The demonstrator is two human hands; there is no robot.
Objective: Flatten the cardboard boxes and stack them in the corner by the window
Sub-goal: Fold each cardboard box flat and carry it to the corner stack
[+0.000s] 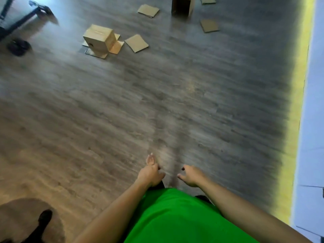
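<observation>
Both my hands hang low in front of my green shirt [175, 216], over the wood floor [157, 102], and neither holds anything. My left hand [151, 174] has its fingers loosely bent and pointing down, its grip slack and empty. My right hand [192, 175] is much the same, fingers loosely curled with thumb apart from them, its grip also empty. The two hands are near each other but not touching. A bare foot [151, 159] shows just beyond my left hand.

The cardboard is well ahead of me on the floor. A box [99, 38] still in its full shape sits with its flaps spread under it on the floor. Just beside it to the right lies a flat piece [136, 43]. Farther off is another flat piece [148, 10], then a tall box [183, 6] standing upright, partly cut off by the top edge, and a flat piece [209, 25] to its right.

A yellow strip [296, 120] runs along the floor's right edge against a pale wall [313, 120]. The view is blurred.
</observation>
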